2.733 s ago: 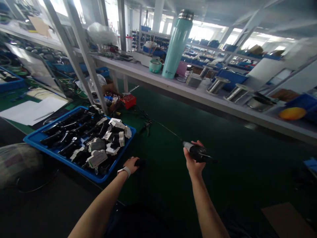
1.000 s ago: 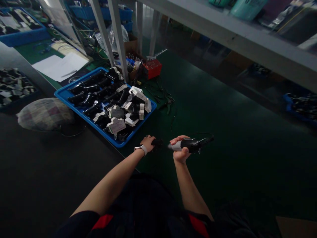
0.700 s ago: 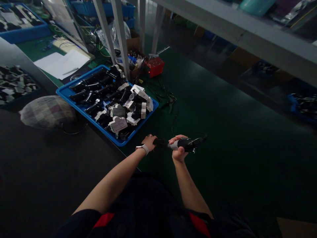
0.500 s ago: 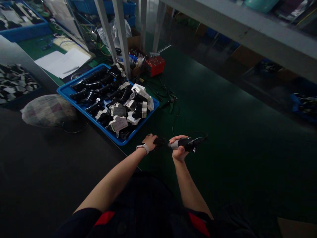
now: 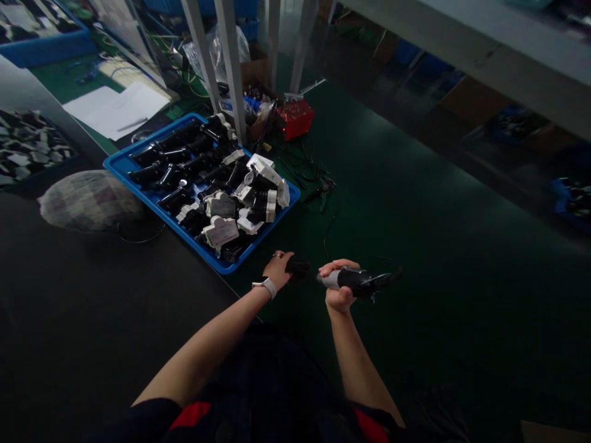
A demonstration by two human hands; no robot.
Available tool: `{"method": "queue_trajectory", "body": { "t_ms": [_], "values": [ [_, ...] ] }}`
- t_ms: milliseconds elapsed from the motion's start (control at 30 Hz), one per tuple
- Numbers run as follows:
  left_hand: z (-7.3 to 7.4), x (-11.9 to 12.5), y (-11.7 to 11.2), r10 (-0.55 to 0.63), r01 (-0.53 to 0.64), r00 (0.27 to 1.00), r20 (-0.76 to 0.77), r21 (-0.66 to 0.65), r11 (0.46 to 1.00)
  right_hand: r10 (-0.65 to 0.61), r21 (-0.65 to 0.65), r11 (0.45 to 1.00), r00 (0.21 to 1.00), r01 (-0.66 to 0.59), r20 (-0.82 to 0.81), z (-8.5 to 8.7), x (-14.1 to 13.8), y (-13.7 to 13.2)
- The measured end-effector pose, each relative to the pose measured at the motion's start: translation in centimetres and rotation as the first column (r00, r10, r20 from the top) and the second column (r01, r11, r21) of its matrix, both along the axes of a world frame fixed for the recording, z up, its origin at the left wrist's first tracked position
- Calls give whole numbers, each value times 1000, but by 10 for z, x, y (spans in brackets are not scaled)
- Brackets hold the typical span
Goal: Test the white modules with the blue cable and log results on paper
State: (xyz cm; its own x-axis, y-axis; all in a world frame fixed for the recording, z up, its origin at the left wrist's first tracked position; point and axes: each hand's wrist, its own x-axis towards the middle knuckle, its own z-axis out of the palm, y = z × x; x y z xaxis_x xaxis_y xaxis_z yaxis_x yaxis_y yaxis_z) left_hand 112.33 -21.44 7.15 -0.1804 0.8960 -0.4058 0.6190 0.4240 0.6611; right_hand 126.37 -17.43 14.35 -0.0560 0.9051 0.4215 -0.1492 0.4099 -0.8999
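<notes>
My right hand [image 5: 338, 290] is closed around a black and grey hand tool [image 5: 357, 280] with a cable at its right end, its grey tip pointing left. My left hand [image 5: 277, 268], with a white watch on the wrist, is closed on a small black part [image 5: 298, 267] held close to that tip. Both hands hover just above the dark green mat [image 5: 415, 246], in front of a blue tray [image 5: 138, 184].
The blue tray holds several black and white parts [image 5: 221, 203]. A red box [image 5: 297, 117] and loose wires lie behind it by metal frame posts [image 5: 233, 67]. A checked cushion [image 5: 87, 206] lies at left, white papers [image 5: 115, 107] beyond. A grey shelf edge [image 5: 484, 43] crosses the top right.
My right hand has brought the tool in from the right toward the left hand's black part. The view has tilted down from the shelf toward the mat and my lap.
</notes>
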Motion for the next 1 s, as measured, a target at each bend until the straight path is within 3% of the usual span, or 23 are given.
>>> {"method": "queue_trajectory", "body": {
  "t_ms": [100, 233, 333, 467, 633, 1000],
  "values": [
    [-10, 8, -14, 179, -181, 983, 48, 28, 983, -28, 4, 1000, 999, 28, 26, 12, 2, 0],
    [-23, 17, -26, 341, -350, 929, 143, 40, 936, -174, 89, 981, 985, 173, 6, 42, -1, 7],
    [-30, 19, -29, 390, -410, 897, 209, 58, 910, -122, 101, 987, 992, 125, -36, 50, -12, 19],
    [-33, 21, -31, 424, -460, 868, 261, 96, 883, 21, 78, 997, 999, -17, -49, 30, -30, 35],
    [-34, 23, -32, 441, -495, 846, 300, 135, 858, 43, 47, 998, 998, -40, -53, 5, -36, 41],
    [-33, 24, -35, 437, -510, 832, 342, 161, 845, 71, -6, 997, 996, -72, -52, 6, -35, 41]
  ]
}}
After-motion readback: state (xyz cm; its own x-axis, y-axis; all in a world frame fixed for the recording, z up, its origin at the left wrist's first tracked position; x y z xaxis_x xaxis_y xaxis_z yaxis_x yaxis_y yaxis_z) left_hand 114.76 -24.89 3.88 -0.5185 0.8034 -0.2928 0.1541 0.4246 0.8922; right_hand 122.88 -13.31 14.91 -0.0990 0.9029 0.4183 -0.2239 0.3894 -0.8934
